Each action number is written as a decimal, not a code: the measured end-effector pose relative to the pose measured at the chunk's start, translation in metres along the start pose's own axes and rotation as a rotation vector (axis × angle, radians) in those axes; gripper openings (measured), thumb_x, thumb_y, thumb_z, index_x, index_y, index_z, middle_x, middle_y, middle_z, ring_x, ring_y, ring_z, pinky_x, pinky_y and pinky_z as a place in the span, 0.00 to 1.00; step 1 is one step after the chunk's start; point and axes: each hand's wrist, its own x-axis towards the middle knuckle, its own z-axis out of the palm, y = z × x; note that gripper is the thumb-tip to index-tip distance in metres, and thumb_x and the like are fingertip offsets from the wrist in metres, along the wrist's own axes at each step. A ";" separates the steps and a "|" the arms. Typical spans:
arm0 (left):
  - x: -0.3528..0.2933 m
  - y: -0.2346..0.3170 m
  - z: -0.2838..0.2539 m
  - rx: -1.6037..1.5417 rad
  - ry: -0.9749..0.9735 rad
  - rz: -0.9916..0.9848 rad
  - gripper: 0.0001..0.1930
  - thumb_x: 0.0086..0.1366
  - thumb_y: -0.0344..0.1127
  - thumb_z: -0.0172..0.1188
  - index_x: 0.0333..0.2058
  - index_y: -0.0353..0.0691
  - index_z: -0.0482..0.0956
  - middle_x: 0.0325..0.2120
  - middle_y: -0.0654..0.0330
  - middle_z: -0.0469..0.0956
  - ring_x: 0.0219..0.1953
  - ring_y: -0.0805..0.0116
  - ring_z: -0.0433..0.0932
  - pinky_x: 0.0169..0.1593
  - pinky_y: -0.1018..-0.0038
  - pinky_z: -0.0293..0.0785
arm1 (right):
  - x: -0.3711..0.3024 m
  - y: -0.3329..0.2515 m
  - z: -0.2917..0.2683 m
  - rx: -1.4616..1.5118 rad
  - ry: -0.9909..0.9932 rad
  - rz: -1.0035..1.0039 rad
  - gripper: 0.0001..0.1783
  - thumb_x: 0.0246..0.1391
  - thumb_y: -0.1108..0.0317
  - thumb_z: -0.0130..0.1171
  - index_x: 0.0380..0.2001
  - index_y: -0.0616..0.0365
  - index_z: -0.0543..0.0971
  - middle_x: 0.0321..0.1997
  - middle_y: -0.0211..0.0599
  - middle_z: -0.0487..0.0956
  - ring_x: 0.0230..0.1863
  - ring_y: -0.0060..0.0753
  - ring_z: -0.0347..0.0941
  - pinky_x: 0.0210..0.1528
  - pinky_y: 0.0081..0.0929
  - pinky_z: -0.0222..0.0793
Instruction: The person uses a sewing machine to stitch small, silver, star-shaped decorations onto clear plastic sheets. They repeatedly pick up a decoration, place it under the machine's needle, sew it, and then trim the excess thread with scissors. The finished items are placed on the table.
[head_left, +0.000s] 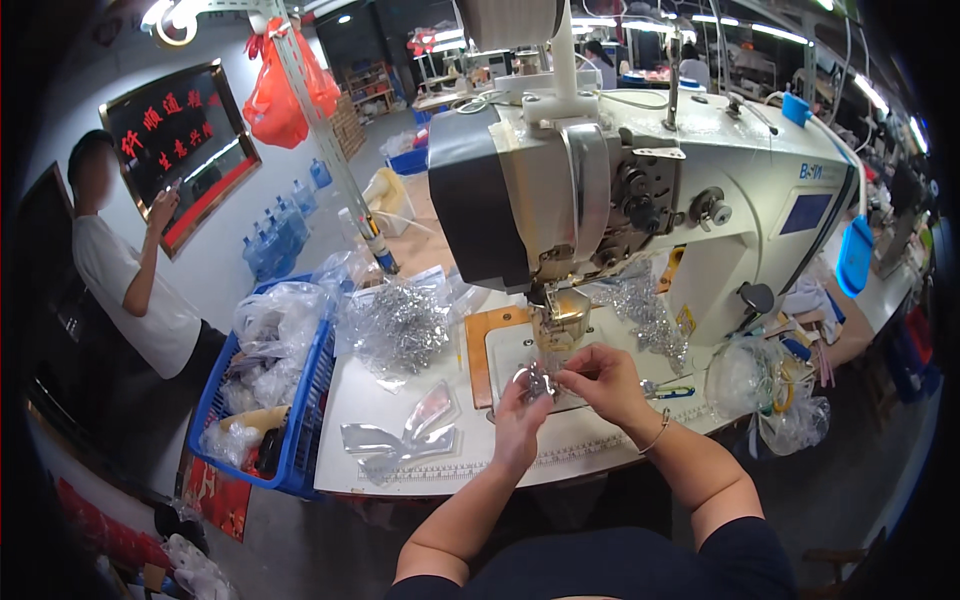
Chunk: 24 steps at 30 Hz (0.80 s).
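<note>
In front of the industrial sewing machine's needle area (560,315), both hands meet over a small shiny silver piece (537,380), whose exact kind I cannot make out. My left hand (518,428) grips it from the left, its fingers closed. From the right, my right hand (608,383) pinches at the piece's edge with thumb and forefinger. A flat silver-and-clear plastic piece (410,438) lies on the table to the left. Behind it sits a heap of small silvery pieces (400,325) on clear plastic. Another silvery heap (645,315) rests under the machine's arm.
A blue basket (308,425) of clear plastic bags stands against the table's left edge. Small thread snips (670,392) lie right of my hand, near bundled plastic and cords (765,385). A ruler strip (570,453) runs along the front edge. A person (140,270) stands at far left.
</note>
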 end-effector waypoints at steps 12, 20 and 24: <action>0.053 0.080 0.021 -0.204 -0.105 -0.339 0.13 0.59 0.28 0.52 0.43 0.34 0.68 0.40 0.59 0.72 0.40 0.68 0.74 0.46 0.72 0.73 | 0.057 -0.033 -0.026 0.364 0.051 0.505 0.07 0.42 0.76 0.63 0.21 0.61 0.74 0.20 0.33 0.75 0.18 0.22 0.69 0.22 0.19 0.67; 0.066 0.073 0.013 -0.057 0.015 -0.189 0.18 0.55 0.20 0.53 0.46 0.28 0.62 0.38 0.52 0.71 0.37 0.65 0.75 0.44 0.71 0.75 | 0.069 -0.032 -0.015 -0.230 0.169 0.113 0.07 0.40 0.72 0.66 0.18 0.63 0.78 0.17 0.29 0.74 0.18 0.16 0.67 0.21 0.16 0.62; 0.074 0.072 0.009 -0.109 0.034 -0.197 0.18 0.54 0.19 0.51 0.45 0.30 0.62 0.38 0.51 0.71 0.37 0.64 0.75 0.43 0.70 0.75 | 0.075 -0.035 -0.008 -0.255 0.196 0.081 0.15 0.38 0.68 0.62 0.07 0.63 0.70 0.09 0.25 0.68 0.16 0.12 0.61 0.20 0.17 0.58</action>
